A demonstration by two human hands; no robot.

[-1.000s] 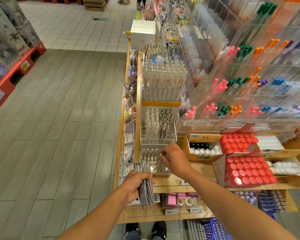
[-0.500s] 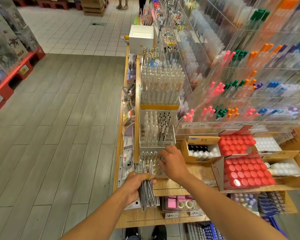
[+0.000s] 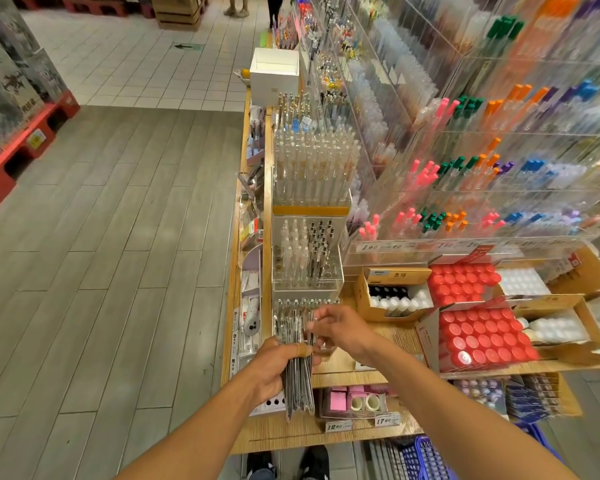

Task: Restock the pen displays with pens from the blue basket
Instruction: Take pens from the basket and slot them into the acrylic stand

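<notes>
One pen (image 3: 311,329): pinched by right hand (image 3: 340,329), long axis upright
Left hand (image 3: 274,367): grips pen bundle (image 3: 297,382)
Lowest display tier (image 3: 288,306): just beyond, right hand nearer

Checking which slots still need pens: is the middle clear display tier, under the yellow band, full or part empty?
Part empty. The middle tier holds clear and dark pens, but open holes show along its left and front edges.
</notes>
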